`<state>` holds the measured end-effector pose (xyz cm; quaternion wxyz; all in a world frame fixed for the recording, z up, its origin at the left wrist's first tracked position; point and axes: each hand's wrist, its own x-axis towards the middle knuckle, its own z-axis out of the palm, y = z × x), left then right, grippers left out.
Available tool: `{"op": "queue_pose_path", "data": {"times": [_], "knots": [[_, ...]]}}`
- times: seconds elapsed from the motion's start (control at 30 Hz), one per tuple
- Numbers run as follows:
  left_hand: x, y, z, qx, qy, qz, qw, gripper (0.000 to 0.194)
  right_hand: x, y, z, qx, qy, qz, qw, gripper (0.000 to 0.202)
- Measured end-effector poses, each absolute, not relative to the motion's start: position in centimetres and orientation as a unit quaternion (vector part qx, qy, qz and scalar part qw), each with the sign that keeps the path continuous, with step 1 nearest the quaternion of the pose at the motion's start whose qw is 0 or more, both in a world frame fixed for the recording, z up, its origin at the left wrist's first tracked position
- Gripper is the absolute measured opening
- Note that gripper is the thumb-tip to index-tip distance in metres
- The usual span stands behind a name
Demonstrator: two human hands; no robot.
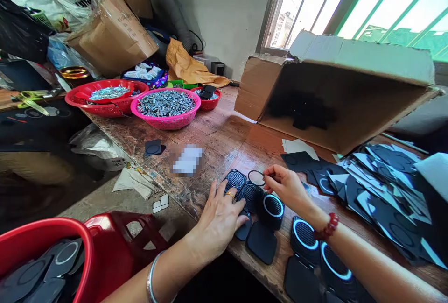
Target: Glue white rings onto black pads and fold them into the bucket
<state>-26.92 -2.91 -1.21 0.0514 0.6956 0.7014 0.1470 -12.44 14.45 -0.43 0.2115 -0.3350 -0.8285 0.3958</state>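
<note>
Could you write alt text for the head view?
A right hand pinches a thin ring beside black cases on a wooden table; the left hand touches the cases. Behind are a pink basket of metal parts and an open cardboard box.

You spread your left hand (220, 221) palm down, left forearm (175, 261) slanting up from the bottom edge, and hold your right hand (287, 188) in a fine pinch, right forearm (367, 251) reaching in from the lower right.
</note>
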Motion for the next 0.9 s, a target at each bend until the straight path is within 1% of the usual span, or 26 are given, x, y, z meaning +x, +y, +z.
{"op": "queue_pose_path", "data": {"times": [0.1,0.17,0.27,0.33,0.53,0.73,0.8,0.9], "knots": [[-27.0,-3.0,-1.3,0.702,0.697,0.145,0.038,0.038,-11.8,13.0,-0.4,-0.279,-0.876,0.326,0.220,0.007],[-27.0,-3.0,-1.2,0.705,0.694,0.139,0.036,0.038,-11.4,11.9,-0.6,-0.206,-0.933,0.229,0.189,0.013],[-27.0,-2.8,-1.0,0.707,0.694,0.129,0.044,0.037,-10.9,10.8,-1.0,-0.104,-0.986,0.045,0.125,0.019],[-26.9,-2.8,-0.8,0.706,0.696,0.125,0.051,0.038,-10.8,10.5,-1.4,-0.087,-0.991,-0.007,0.105,0.017],[-26.9,-2.9,-0.6,0.705,0.697,0.117,0.059,0.036,-11.0,10.6,-1.7,-0.092,-0.992,-0.020,0.090,0.016],[-27.2,-2.5,-1.2,0.711,0.693,0.118,0.036,0.036,-10.0,10.3,-0.3,-0.122,-0.986,0.004,0.112,0.019],[-27.3,-2.4,-1.8,0.715,0.685,0.135,0.019,0.034,-8.7,11.0,0.5,-0.158,-0.979,0.022,0.124,0.017],[-27.7,-2.5,-3.6,0.722,0.671,0.169,-0.028,0.028,-5.3,14.1,2.1,-0.273,-0.947,0.053,0.163,0.010]]}}
